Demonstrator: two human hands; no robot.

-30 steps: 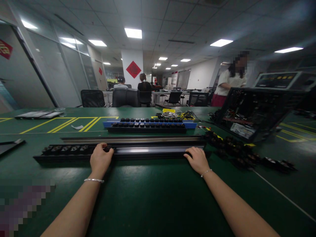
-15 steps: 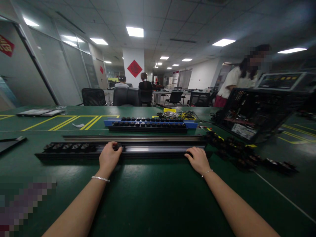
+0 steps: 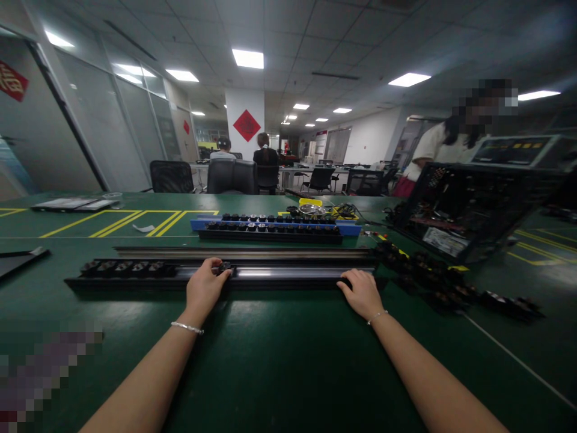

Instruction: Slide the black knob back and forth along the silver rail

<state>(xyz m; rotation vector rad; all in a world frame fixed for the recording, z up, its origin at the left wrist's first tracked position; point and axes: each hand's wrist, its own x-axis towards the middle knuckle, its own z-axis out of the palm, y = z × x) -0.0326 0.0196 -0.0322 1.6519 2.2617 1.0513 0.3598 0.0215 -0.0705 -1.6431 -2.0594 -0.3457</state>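
Observation:
A long black channel rail (image 3: 288, 284) with a shiny inner face lies across the green table in front of me. Several small black blocks (image 3: 128, 269) sit in a row at its left end. My left hand (image 3: 204, 285) is closed, thumb and fingers around another small black block (image 3: 226, 266) in the channel, partly hidden by the fingers. Toward the rail's right end, my right hand (image 3: 362, 290) grips the edge, fingers curled over it and thumb at the near side. Directly behind lies a second long rail (image 3: 243, 252).
Farther back, a blue rail (image 3: 354, 228) stands by another filled with black blocks. Loose black parts (image 3: 419, 270) lie in a heap at the right, near an opened computer case (image 3: 446, 210). A person (image 3: 437, 144) stands behind the case. A dark panel (image 3: 20, 263) lies left.
My left hand has shifted a little to the right along the rail with the small black block. My right hand stays in place. The standing person has moved slightly right.

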